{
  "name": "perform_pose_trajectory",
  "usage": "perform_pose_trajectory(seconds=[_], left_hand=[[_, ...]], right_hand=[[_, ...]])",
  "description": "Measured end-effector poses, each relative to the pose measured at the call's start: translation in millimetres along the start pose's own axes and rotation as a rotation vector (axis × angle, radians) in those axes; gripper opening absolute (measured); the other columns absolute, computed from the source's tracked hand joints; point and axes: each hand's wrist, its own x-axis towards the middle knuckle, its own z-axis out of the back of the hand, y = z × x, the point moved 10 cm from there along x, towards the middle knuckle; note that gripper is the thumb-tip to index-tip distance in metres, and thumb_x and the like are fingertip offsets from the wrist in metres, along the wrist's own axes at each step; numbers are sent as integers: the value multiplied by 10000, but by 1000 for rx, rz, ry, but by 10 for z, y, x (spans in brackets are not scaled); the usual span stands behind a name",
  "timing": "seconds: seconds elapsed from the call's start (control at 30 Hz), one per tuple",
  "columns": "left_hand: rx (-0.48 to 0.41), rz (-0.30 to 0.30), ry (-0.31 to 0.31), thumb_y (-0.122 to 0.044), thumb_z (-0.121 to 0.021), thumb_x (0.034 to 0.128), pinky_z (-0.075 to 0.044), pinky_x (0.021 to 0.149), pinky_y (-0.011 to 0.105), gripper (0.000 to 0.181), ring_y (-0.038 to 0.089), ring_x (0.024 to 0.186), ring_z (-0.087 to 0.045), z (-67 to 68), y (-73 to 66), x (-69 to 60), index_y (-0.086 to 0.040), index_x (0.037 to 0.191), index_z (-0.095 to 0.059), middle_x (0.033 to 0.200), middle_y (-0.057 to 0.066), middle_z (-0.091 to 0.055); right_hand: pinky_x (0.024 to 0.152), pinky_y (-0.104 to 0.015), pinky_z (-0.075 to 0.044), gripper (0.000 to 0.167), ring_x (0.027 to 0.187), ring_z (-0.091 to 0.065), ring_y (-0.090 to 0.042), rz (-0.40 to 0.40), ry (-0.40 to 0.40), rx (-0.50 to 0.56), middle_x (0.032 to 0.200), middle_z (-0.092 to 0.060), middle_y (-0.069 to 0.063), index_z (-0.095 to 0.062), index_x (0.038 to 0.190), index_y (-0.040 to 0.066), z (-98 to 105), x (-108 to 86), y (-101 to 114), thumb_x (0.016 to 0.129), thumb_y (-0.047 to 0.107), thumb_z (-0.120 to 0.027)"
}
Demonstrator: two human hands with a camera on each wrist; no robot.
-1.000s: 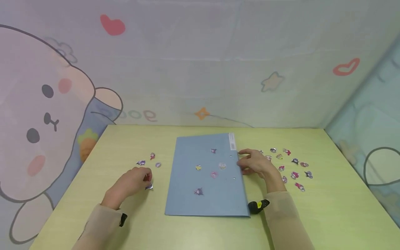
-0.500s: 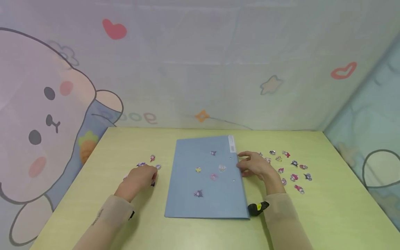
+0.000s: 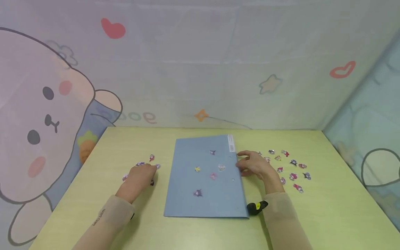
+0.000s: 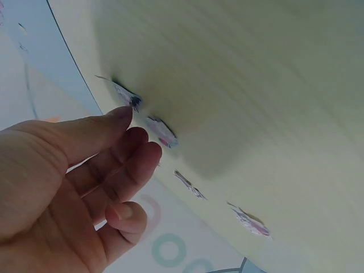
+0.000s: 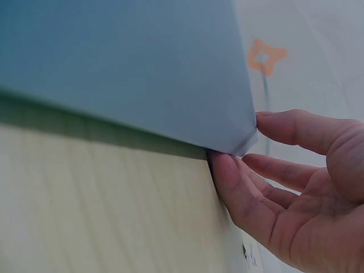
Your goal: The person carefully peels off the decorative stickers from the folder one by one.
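A blue folder (image 3: pixel 204 205) lies on the table with a few character stickers (image 3: pixel 198 192) on its cover and a barcode label at its far right corner. My right hand (image 3: pixel 253 164) holds the folder's right edge, thumb against the edge and fingers under it, as the right wrist view shows. Over a small group of stickers left of the folder is my left hand (image 3: pixel 139 178), its fingers bent. In the left wrist view its thumb and fingertips stay slightly apart beside a sticker (image 4: pixel 163 132), and nothing shows between them.
Several more loose stickers (image 3: pixel 293 176) are scattered on the table to the right of my right hand. A pale cloth backdrop (image 3: pixel 200 69) with cartoon prints hangs behind the table (image 3: pixel 200 236).
My left hand has shifted right and farther from me, to the round sticker nearest the folder. Stickers it covered earlier now show around it. My right hand stays at the folder's edge.
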Motion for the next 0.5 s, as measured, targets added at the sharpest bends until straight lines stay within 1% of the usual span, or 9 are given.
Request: perform_pose_trajectory(seconds=[0.03,0.07,0.13,0.17,0.2,0.3,0.4,0.5], left_hand=[[9,-8,-13,68,-647,879,-431,494,371,262,186,599,-487,5,-6,0,-74,1098,-669,660,78,-547],[16,-15,-23,69,-641,883,-436,492,371,244,187,597,-495,10,-14,1,-77,1076,-668,658,78,-547],[13,-25,-44,78,-637,877,-437,481,376,200,197,585,-504,27,-28,5,-84,993,-654,642,72,-537],[12,-30,-60,84,-631,873,-439,475,383,208,201,585,-517,39,-35,9,-88,988,-653,654,71,-544],[9,-34,-73,92,-626,866,-440,470,387,193,201,583,-517,48,-44,17,-86,942,-640,656,65,-543],[-15,-45,-101,96,-591,860,-434,464,385,203,196,566,-485,66,-86,39,-89,788,-548,634,52,-516],[-44,-62,-111,64,-570,880,-403,465,360,265,180,562,-424,55,-158,68,-104,704,-467,618,25,-470],[-81,-74,-102,6,-596,905,-380,480,339,258,172,575,-409,34,-270,119,-114,710,-478,634,5,-466]], right_hand=[[771,-409,-564,605,869,-631,-254,-1,1,4,1189,-541,-257,-373,1435,-36,1,-2,-4,897,15,-646],[769,-407,-564,605,869,-632,-255,-1,0,6,1188,-540,-257,-373,1435,-35,2,-4,-7,897,14,-645],[770,-404,-564,604,869,-631,-257,-6,0,11,1189,-538,-255,-374,1436,-29,9,-7,-17,897,13,-644],[773,-404,-564,606,873,-629,-258,-4,2,10,1194,-534,-258,-369,1438,-32,10,-9,-14,899,14,-642],[774,-404,-563,605,875,-628,-262,-5,0,13,1195,-534,-258,-371,1438,-29,15,-10,-16,898,12,-641],[781,-405,-561,601,883,-623,-268,-2,-2,15,1196,-531,-257,-375,1436,-23,20,-7,-14,898,14,-641],[781,-402,-562,600,887,-624,-270,1,2,19,1191,-535,-257,-378,1433,-24,9,0,-15,896,14,-644],[773,-392,-564,600,882,-628,-262,-4,4,19,1189,-539,-253,-380,1433,-23,1,-1,-28,897,13,-647]])
